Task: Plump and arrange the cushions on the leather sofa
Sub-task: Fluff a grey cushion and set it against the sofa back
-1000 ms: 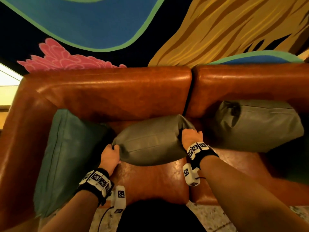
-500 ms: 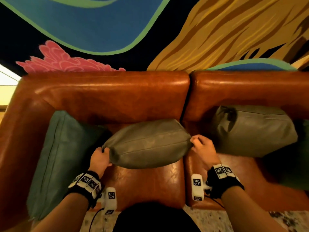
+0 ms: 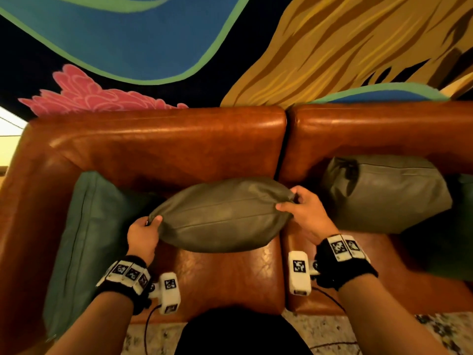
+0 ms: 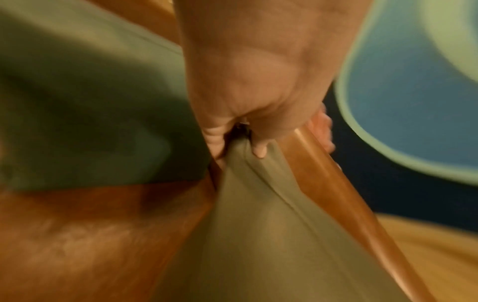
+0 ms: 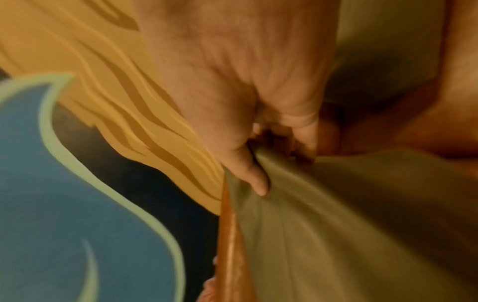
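Note:
An olive-grey leather cushion hangs lengthwise above the seat of the brown leather sofa, near its middle. My left hand pinches the cushion's left corner. My right hand pinches its right corner, thumb on top. A second olive-grey cushion leans against the right backrest. A teal cushion stands against the left armrest.
A painted mural in blue, pink and yellow covers the wall behind the sofa. Speckled floor shows in front of the seat. A dark teal shape lies at the far right edge of the seat.
The cushion has turned from tilted to roughly level. My right hand moved from on top of its right end to pinching that corner from the side. My left hand kept the left corner.

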The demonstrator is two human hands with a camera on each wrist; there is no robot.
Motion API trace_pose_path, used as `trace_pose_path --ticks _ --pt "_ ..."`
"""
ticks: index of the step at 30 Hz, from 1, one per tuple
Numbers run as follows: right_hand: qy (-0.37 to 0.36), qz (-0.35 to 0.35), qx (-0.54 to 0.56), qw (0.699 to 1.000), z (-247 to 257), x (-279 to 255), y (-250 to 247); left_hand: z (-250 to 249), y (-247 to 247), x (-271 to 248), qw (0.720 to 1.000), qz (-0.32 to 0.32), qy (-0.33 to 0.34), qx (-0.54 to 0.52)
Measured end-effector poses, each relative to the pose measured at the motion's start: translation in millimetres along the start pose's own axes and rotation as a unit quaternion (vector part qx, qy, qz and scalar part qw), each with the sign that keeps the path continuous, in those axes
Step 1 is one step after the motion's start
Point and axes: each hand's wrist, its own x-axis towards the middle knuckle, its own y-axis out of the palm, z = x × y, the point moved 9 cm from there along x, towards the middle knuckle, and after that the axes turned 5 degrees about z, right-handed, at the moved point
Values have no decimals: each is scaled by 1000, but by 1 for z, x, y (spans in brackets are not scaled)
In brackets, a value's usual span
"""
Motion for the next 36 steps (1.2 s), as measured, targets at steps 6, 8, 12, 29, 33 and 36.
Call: trace_pose_path --ticks 6,8,12,29,33,36 --pt "-80 -26 -207 975 25 -45 37 -5 -15 1 996 -48 -76 -3" --pt "-90 25 -213 973 32 -65 65 -14 -24 0 994 -61 -71 56" --pt "-66 -22 -120 990 33 -65 48 -43 -28 -8 993 -97 -6 62" --pt "-227 125 -392 882 -4 -37 199 -73 78 -127 976 160 143 -20" --pt "-116 28 -618 777 -92 0 97 -52 37 -117 973 190 119 60" --pt "105 -3 -566 818 -149 22 2 -40 5 -94 983 133 92 87"
